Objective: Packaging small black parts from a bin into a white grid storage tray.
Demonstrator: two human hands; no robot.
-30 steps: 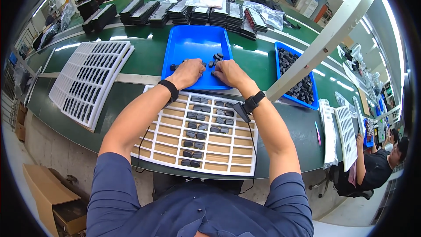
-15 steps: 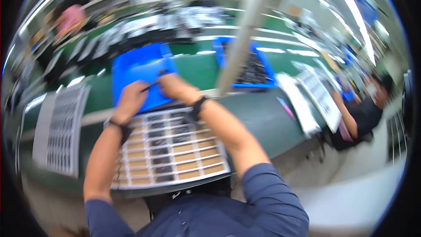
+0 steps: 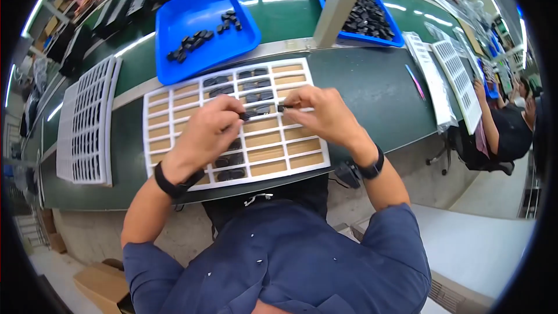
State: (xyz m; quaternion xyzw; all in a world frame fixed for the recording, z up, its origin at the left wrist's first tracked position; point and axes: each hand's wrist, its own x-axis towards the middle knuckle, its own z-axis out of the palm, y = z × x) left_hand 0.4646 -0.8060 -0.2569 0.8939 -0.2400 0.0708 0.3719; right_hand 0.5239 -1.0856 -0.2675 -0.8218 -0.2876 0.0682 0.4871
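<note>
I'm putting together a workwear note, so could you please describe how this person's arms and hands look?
The left hand and right hand are ungloved. Short navy-blue sleeves leave the forearms bare. The left wristband and right wristband are black; a blocky black piece sits beside the right one, with thin dark cord near it.

The right hand (image 3: pixel 326 115) pinches a black piece (image 3: pixel 282 108) over a tray (image 3: pixel 268 154).
</note>
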